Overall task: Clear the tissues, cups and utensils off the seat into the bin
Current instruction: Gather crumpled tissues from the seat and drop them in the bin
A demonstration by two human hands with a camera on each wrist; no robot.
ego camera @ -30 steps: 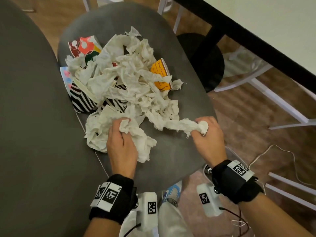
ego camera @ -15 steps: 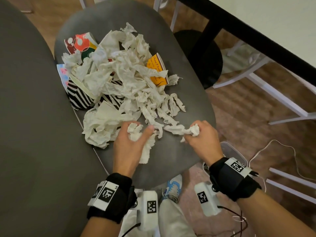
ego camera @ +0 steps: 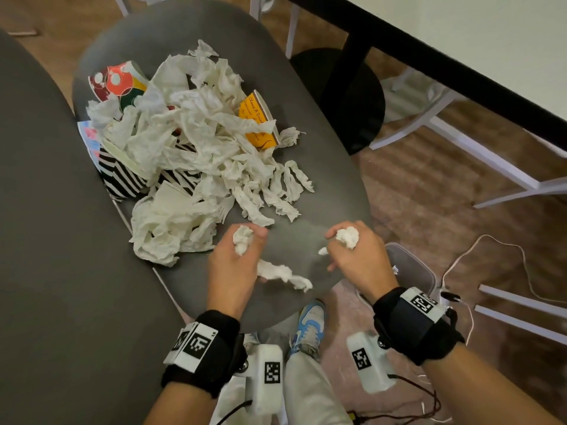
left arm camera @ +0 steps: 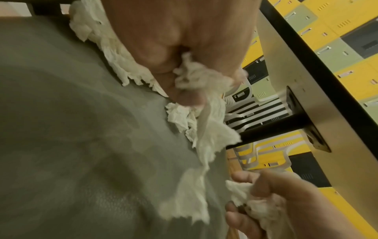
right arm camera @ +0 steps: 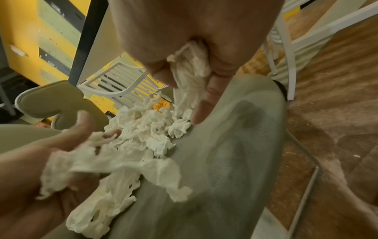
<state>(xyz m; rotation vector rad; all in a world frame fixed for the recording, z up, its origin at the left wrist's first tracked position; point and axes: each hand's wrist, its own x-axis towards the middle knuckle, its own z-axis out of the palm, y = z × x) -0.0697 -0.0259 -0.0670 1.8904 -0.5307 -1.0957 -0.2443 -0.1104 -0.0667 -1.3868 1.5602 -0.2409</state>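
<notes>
Both my hands have pulled clear of the heap of crumpled white tissues (ego camera: pixel 196 154) on the grey padded seat (ego camera: pixel 322 167), left hand (ego camera: pixel 236 265) and right hand (ego camera: pixel 352 256) each clenched round a torn-off wad, ready for the bin.

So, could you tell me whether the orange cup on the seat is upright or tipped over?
Tipped over: the orange cup lies on its side on the seat, half under tissues.

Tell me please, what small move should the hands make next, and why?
Probably carry both wads right and drop them into the bin. The left hand and right hand each grip tissue, and the bin stands just beyond the seat edge.
</notes>
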